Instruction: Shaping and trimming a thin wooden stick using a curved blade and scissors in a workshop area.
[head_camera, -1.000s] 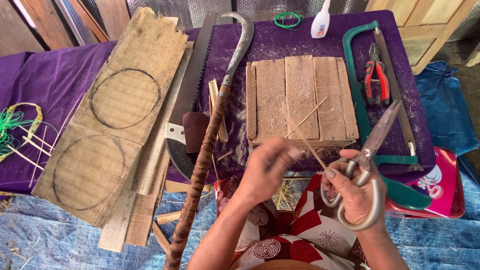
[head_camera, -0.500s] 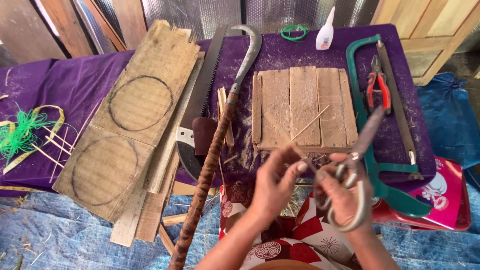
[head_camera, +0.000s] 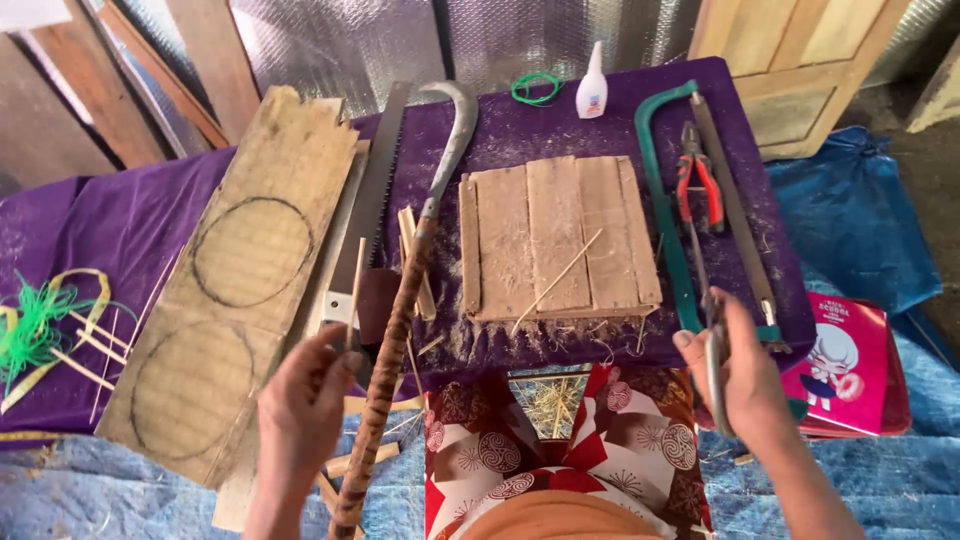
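Comparing with 0.5 s earlier, hands were parted: left hand pinched 1 thin stick; scissors were clenched in right hand.

Bright, even daylight, soft shadows, sharp w/ slight wide-angle edge distortion.

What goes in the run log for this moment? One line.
left hand: pinches thin stick | right hand: grips scissors | ahead: slatted wooden board on purple cloth
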